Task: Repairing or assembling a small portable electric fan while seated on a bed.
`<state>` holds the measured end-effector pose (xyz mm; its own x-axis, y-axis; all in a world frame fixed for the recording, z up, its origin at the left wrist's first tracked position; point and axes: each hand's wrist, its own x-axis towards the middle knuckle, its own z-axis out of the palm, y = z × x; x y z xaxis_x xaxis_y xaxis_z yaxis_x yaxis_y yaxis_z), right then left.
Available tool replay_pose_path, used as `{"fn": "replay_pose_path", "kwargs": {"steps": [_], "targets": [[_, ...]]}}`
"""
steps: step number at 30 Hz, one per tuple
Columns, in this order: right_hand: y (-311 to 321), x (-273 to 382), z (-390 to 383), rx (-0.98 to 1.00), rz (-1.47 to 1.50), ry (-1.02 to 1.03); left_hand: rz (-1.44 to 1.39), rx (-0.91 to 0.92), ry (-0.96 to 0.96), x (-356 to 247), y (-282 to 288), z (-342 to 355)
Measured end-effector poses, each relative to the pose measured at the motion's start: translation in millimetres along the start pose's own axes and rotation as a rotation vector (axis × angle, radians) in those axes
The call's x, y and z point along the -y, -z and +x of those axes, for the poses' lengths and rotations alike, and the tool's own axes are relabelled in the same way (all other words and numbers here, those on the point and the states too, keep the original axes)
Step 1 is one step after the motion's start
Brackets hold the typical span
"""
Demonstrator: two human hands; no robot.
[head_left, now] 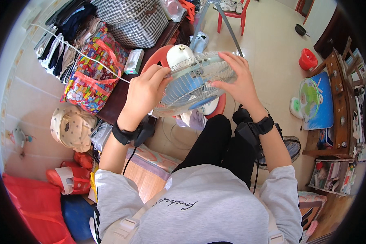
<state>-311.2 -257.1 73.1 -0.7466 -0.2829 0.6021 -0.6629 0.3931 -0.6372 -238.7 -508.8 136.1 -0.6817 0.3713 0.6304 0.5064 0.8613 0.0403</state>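
Observation:
An electric fan stands in front of me with its wire guard [199, 70] tilted upward. Blue blades [177, 91] show through the wires, and a white motor housing [179, 54] sits behind the guard. My left hand [147, 90] grips the guard's left rim, its fingers bent over the edge. On the other side, my right hand [240, 77] holds the right rim between thumb and fingers, the thumb against the wires. Under the fan is a red stool [221, 106], mostly covered by it.
At the left, a dark table [117, 97] bears a colourful bag [94, 75], a houndstooth storage bag [130, 22] and a small box [134, 61]. A green fan [309, 97] stands at the right, a black fan [290, 148] by my right forearm. Further off are a red bucket [308, 59] and chair [234, 15].

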Motion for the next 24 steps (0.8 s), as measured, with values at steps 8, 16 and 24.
{"fn": "replay_pose_path", "kwargs": {"steps": [8,16,24], "targets": [[2,4,-9,-0.053,-0.054,-0.218,-0.168,0.115,0.418,5,19,-7],[-9,23,-13,-0.116,-0.035,-0.199,-0.58,0.098,0.556,23,-16,-11],[-7,8,-21,-0.139,0.035,-0.126,-0.57,0.157,0.498,4,2,-5]]}}
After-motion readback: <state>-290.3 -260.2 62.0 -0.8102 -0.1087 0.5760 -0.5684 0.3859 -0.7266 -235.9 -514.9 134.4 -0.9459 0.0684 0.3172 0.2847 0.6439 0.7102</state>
